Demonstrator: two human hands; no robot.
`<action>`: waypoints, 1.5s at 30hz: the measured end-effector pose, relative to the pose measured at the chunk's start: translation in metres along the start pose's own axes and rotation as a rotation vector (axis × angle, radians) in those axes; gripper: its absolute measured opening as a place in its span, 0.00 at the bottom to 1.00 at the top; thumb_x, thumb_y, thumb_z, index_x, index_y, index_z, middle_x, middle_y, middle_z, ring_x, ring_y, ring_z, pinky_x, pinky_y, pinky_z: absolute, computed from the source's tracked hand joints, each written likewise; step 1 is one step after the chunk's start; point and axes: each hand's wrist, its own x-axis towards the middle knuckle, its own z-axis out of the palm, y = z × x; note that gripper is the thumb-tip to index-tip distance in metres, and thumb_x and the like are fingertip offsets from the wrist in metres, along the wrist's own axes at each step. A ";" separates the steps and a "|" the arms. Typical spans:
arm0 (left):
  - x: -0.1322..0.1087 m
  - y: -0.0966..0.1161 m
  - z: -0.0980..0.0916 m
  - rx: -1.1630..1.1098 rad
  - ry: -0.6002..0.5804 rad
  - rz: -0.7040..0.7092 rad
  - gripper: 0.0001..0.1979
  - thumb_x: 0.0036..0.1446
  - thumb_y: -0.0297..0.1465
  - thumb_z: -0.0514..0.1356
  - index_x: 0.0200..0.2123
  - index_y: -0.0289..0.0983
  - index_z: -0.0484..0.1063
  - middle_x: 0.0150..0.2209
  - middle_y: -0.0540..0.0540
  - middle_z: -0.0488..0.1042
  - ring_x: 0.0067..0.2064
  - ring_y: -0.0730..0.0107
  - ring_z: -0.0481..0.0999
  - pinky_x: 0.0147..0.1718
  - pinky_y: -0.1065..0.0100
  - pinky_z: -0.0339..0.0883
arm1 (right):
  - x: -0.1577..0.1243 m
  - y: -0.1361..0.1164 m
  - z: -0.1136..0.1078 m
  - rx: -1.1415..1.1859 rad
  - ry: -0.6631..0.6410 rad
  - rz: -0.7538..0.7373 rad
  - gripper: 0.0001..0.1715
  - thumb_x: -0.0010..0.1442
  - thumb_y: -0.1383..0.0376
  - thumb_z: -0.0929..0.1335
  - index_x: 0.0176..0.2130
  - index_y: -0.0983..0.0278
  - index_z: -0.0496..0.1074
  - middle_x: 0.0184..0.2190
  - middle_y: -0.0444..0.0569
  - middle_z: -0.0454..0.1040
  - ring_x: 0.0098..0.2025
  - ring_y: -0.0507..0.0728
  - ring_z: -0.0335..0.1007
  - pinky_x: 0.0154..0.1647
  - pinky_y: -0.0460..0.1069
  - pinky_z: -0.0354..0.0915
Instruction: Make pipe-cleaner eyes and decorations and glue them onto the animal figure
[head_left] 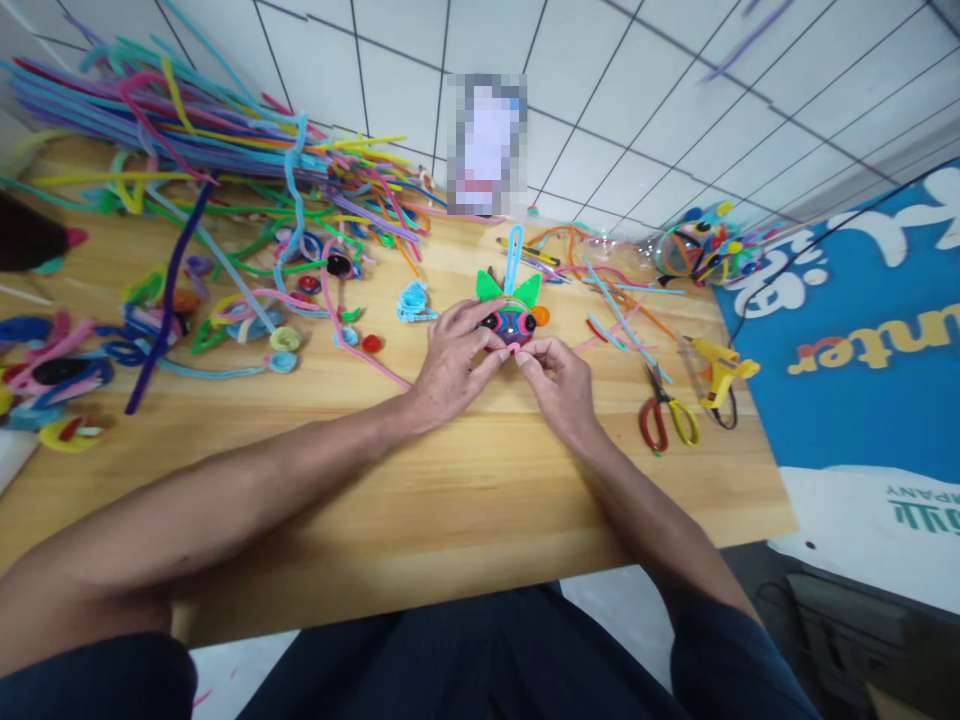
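Observation:
Near the middle of the table, both hands meet at a small craft figure [511, 326] with dark round eyes, green pointed ears and a light-blue loop standing up on top. My left hand [459, 362] is closed around its left side, fingers across the upper part and thumb at the lower edge. My right hand [556, 378] pinches a small pink piece [514, 348] at the figure's lower front. Fingers partly hide the figure's base. A coiled light-blue pipe cleaner piece [414, 302] lies just left of my left hand.
A large bundle of pipe cleaners [187, 120] and loose coils fill the left side. Scissors [666, 415] and a yellow glue gun [721, 372] lie at right. A phone [487, 145] leans on the tiled wall behind. A clear ball-shaped container [682, 250] stands back right.

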 end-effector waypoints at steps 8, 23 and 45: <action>-0.001 0.006 -0.003 -0.052 0.011 -0.009 0.06 0.66 0.32 0.62 0.46 0.42 0.70 0.64 0.43 0.75 0.67 0.56 0.67 0.67 0.49 0.60 | 0.012 -0.003 -0.008 0.002 -0.060 0.077 0.11 0.60 0.57 0.68 0.31 0.61 0.72 0.24 0.41 0.71 0.27 0.52 0.64 0.31 0.48 0.60; 0.001 0.004 -0.001 -0.013 -0.001 -0.032 0.06 0.67 0.32 0.62 0.45 0.42 0.68 0.63 0.44 0.75 0.66 0.56 0.67 0.66 0.48 0.60 | 0.009 -0.001 0.003 0.023 0.016 0.128 0.14 0.59 0.55 0.70 0.30 0.62 0.74 0.22 0.41 0.71 0.25 0.51 0.64 0.28 0.47 0.59; 0.002 -0.001 0.004 0.000 0.061 0.032 0.03 0.67 0.33 0.63 0.42 0.42 0.71 0.59 0.45 0.79 0.63 0.58 0.71 0.63 0.50 0.63 | 0.010 0.001 0.006 -0.012 0.079 0.131 0.13 0.58 0.56 0.70 0.29 0.62 0.75 0.23 0.42 0.76 0.24 0.51 0.66 0.29 0.47 0.62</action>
